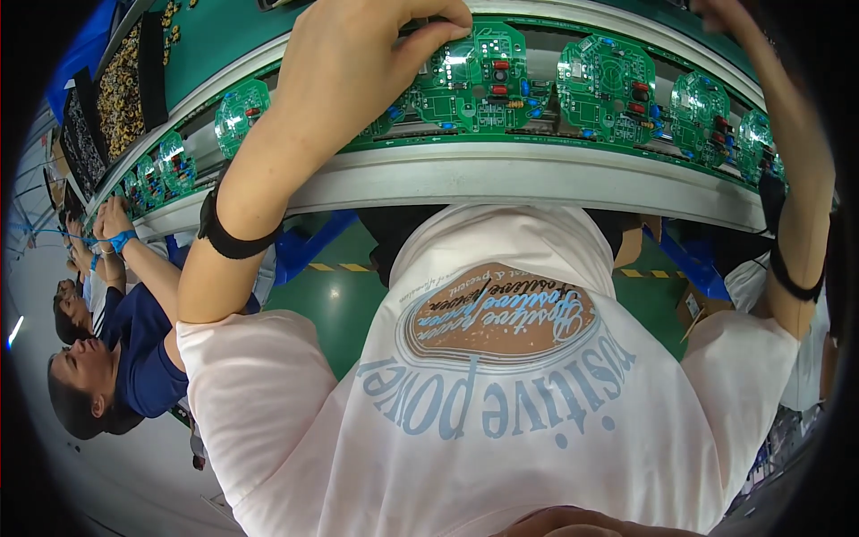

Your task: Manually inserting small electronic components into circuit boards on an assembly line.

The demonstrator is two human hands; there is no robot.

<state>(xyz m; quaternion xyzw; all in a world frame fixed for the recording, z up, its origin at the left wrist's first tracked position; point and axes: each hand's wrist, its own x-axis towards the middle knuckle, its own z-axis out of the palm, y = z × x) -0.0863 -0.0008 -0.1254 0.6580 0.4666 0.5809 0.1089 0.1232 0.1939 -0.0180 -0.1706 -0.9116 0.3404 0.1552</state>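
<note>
My left hand (386,43) reaches over a green circuit board (488,67) in the row. Its thumb and index finger are pinched together at the board's upper left edge; whatever is between them is too small or hidden to make out. Red, blue and striped small components stand on this board. To its right lies a second circuit board (604,85) with similar parts. At the top right my right hand (718,16) is blurred and partly cut off by the frame edge, above the far side of the rail, so its fingers cannot be read.
More boards, such as one circuit board (240,116), run along a metal-edged rail (501,170) in front of me. Beyond it, a black tray (123,85) holds many small yellowish parts on the green bench (219,40). Co-workers (134,367) stand close on my left.
</note>
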